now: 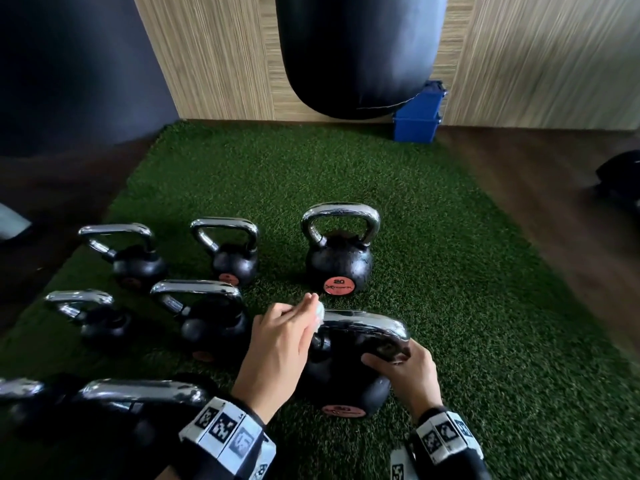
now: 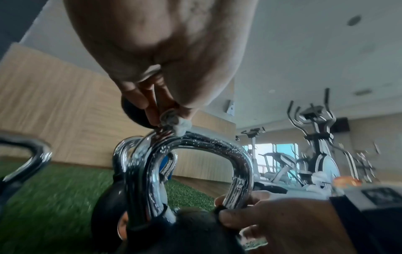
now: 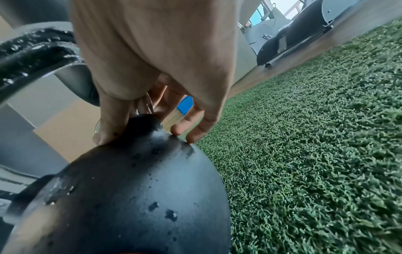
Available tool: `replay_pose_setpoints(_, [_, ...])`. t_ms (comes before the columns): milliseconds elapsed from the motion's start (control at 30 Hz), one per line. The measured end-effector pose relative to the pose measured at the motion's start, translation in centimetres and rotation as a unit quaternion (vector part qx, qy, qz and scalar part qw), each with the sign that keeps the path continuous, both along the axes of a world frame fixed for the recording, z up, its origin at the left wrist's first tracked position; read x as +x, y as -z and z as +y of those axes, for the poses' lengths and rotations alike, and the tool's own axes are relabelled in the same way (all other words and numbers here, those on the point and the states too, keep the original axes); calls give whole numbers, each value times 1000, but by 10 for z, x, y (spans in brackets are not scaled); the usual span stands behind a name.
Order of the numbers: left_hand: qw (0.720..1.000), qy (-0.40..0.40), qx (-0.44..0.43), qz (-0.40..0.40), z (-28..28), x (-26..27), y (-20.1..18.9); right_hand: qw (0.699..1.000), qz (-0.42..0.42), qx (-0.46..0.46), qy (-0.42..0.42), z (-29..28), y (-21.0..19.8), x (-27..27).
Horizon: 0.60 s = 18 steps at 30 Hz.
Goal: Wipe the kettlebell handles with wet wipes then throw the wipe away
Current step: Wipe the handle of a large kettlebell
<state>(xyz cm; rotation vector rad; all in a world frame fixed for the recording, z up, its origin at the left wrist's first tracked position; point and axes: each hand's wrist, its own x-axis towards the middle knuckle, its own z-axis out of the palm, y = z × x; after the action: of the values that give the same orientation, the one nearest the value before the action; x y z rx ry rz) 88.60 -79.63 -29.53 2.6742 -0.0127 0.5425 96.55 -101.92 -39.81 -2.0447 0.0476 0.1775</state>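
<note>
A: How does the kettlebell (image 1: 341, 372) look?

B: Black ball, chrome handle (image 1: 367, 328) beaded with droplets, near the front of the green turf (image 1: 467, 271). Your left hand (image 1: 277, 344) pinches a small white wipe (image 1: 319, 311) onto the handle's left end; your right hand (image 1: 403, 375) grips the base of its right leg.

A: Any writing?

B: The kettlebell behind (image 1: 339, 251) has an orange disc reading "20"; the smaller print is blurred.

A: Room?

B: More kettlebells crowd your left. Open turf lies to the right, ending at wood floor (image 1: 554, 188).
</note>
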Motion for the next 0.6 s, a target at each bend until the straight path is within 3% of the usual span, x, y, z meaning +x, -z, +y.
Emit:
replay_pose_setpoints(133, [985,-69,-157,25,8,-6,6,1000,4,26,10,0,-2,-3])
replay_pose_setpoints(367, [976,-92,-194,37,17,-5,21,999,17,35,25,0,-4,-2])
replay_pose_setpoints(600, [941,-135,-310,30,20,-4,53,995,17,99,-2,4,-18,-5])
